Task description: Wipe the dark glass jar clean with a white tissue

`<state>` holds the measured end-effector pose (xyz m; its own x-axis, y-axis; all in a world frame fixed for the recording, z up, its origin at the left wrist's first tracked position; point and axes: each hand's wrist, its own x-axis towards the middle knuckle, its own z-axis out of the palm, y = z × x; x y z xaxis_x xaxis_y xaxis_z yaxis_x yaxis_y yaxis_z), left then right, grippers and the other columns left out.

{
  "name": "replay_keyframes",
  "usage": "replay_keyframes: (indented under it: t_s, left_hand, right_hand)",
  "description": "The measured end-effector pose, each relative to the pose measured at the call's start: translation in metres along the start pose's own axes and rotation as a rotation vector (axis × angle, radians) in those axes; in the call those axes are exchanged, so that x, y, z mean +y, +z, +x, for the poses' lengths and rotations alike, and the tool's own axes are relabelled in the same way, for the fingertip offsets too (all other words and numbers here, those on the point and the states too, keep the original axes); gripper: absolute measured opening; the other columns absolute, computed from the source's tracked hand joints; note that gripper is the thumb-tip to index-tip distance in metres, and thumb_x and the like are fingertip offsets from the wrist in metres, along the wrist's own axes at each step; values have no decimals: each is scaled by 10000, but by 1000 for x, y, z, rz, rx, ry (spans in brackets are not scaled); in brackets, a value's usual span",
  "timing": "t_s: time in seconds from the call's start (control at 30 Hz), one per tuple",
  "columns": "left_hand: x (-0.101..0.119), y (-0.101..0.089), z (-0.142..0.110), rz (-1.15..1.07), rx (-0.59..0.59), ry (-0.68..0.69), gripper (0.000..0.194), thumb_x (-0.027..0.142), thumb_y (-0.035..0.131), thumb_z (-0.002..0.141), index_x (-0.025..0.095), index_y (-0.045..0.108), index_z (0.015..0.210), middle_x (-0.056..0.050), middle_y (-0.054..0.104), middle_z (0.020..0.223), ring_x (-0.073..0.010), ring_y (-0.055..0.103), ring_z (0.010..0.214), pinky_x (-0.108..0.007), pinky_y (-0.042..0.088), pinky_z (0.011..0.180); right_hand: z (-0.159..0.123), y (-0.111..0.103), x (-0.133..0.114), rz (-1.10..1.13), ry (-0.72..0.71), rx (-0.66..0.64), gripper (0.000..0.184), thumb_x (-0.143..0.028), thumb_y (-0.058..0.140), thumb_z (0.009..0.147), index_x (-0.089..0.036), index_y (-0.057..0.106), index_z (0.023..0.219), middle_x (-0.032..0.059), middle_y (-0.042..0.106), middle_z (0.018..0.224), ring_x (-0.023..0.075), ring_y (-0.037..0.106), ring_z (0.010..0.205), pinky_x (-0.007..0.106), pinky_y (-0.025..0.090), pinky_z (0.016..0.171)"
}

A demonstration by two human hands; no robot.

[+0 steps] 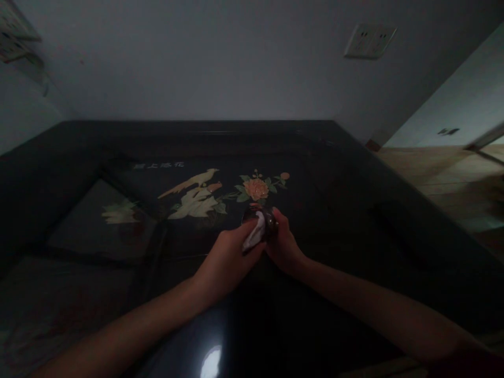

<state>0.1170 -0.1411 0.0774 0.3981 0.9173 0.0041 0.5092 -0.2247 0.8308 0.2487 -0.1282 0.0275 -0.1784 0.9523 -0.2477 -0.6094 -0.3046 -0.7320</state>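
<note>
Near the middle of the view, my left hand [230,257] is closed around a white cloth or tissue [256,232], part of which shows between thumb and fingers. The cloth lies against a small, dark, shiny rounded object [270,221]; its exact kind is hard to make out in the dim light. My right hand [286,245] grips that object from the right side, fingers curled around it. Both hands meet above a glossy black tabletop [315,157]. Beyond them the top carries a decoration of a bird [195,181] and a pink flower [255,189].
A pale wall [205,63] runs along the table's far edge, with a double socket [370,41] at upper right. More sockets [16,37] show at upper left. Light floor [437,173] lies beyond the table's right edge.
</note>
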Motion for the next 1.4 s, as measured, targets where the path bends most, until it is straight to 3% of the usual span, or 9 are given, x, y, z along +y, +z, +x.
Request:
replay_keyframes:
  t_s: [0.13,0.4,0.57,0.77,0.97,1.13,1.2,1.3,1.4]
  left_hand:
    - [0,7,-8,313,-64,148,201,145,497,849,179,595,1021,-47,712,879,-176,685,755,-248,507,674]
    - [0,5,-17,816,-110,488,274,40,429,856,99,565,1087,-123,697,1014,-202,683,917,-333,555,835]
    - [2,3,-24,1044,-50,545,371,17,405,846,55,571,1176,-163,674,1145,-229,635,1092,-353,491,988]
    - [-2,4,-22,1123,-39,585,383,40,388,857,19,580,1188,-190,642,1217,-245,598,1160,-362,454,1033]
    - [0,17,-17,1003,-63,494,346,1,388,835,23,584,1120,-213,683,1095,-244,666,1028,-354,518,920]
    - [6,13,-12,603,-234,174,258,113,356,914,133,559,1070,-92,704,869,-209,691,729,-319,542,654]
    - [8,12,-8,364,-215,81,244,186,334,950,159,554,1053,-75,698,912,-189,685,773,-297,527,700]
    - [11,13,-4,81,-148,71,245,231,320,967,170,541,1053,-73,682,1027,-167,664,914,-264,504,800]
    - [14,16,-5,188,-172,97,216,212,391,934,154,527,1091,-91,686,1022,-191,677,883,-298,520,788]
  right_hand:
    - [-2,-1,-1,14,15,9,478,-613,539,753,-205,652,975,30,721,828,251,654,952,376,499,857]
    - [3,-4,-9,-22,143,-156,482,-571,417,855,-198,644,1059,59,710,850,234,648,898,377,500,820]
    - [7,-10,-11,-30,215,-187,489,-567,416,862,-184,654,1050,48,709,835,198,647,833,315,501,769]
    - [7,-9,-13,12,217,-174,457,-493,369,898,-184,645,1091,47,719,883,175,653,841,284,503,774]
    - [6,-7,-11,44,260,-248,421,-434,382,872,-191,600,1139,70,732,924,215,678,860,385,488,870]
    - [4,-9,-10,20,223,-251,447,-481,394,848,-188,594,1120,82,731,911,243,679,861,424,483,874]
    - [5,-9,-11,19,202,-220,466,-502,383,844,-190,593,1120,82,730,916,248,674,877,426,489,863]
    - [7,-8,-12,33,189,-177,495,-523,357,845,-201,588,1141,81,726,946,251,668,895,431,501,839]
    - [7,-8,-13,38,198,-162,508,-522,332,855,-202,584,1159,84,724,960,252,668,891,439,509,826]
